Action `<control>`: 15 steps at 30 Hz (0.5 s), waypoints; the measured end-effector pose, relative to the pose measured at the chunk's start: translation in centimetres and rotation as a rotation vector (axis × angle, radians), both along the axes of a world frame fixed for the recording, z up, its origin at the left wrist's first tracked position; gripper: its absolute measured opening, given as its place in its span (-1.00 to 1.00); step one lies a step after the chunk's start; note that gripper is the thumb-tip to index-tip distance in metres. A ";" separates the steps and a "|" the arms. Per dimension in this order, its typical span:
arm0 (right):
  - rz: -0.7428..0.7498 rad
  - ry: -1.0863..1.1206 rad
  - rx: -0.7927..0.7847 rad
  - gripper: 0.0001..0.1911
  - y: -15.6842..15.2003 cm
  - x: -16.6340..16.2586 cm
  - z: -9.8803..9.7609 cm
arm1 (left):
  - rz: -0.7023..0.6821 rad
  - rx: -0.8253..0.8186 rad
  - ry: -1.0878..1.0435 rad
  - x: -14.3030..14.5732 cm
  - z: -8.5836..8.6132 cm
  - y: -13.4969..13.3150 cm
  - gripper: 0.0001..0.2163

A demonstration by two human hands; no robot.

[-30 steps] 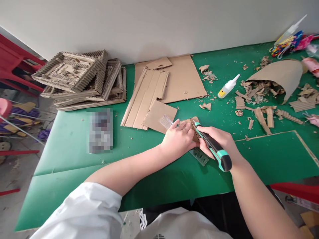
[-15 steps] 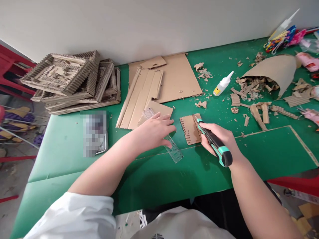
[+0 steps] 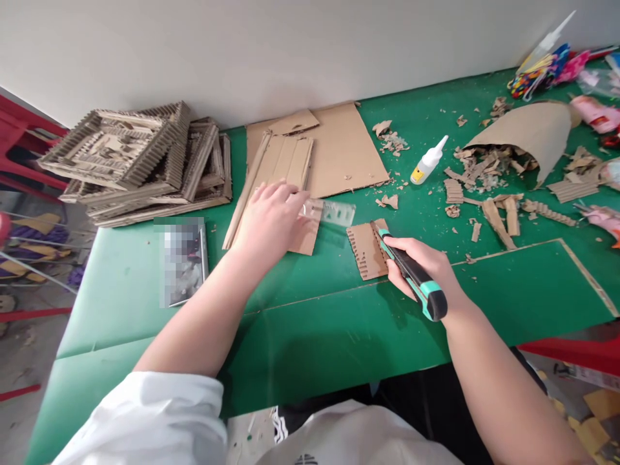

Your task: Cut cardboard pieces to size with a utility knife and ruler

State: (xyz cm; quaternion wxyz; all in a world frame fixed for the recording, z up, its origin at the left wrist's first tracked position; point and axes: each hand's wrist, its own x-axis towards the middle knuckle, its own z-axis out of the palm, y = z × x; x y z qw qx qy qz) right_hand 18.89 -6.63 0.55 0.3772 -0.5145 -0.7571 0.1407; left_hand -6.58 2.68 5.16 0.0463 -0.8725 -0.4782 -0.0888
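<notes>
My right hand (image 3: 420,266) grips a teal and black utility knife (image 3: 409,274), its tip resting at the right edge of a small corrugated cardboard piece (image 3: 367,249) on the green table (image 3: 339,323). My left hand (image 3: 274,216) holds a clear plastic ruler (image 3: 334,212) lifted to the left of that piece, over a flat cardboard offcut (image 3: 305,236). The ruler sticks out to the right of my fingers.
Flat cardboard sheets (image 3: 334,148) lie behind my hands. A stack of corrugated cardboard frames (image 3: 135,161) sits at far left, a phone (image 3: 183,260) near it. A glue bottle (image 3: 429,161), a curled cardboard sheet (image 3: 527,132) and several scraps lie at right.
My left hand has lifted off the small cardboard piece and carried the ruler away to the left and back. The right hand with the knife stays at the piece's right edge.
</notes>
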 end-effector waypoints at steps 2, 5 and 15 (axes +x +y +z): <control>0.006 -0.004 -0.002 -0.65 0.0 0.0 0.0 | 0.072 0.034 -0.032 0.7 -0.6 -0.3 -0.59; 0.025 -0.003 -0.014 -0.65 0.0 0.0 0.1 | -0.080 0.023 -0.062 2.7 -1.9 -1.8 -0.60; 0.056 -0.085 0.063 -0.66 0.2 0.3 0.2 | -0.433 -0.072 -0.018 6.1 -5.0 -5.0 -0.42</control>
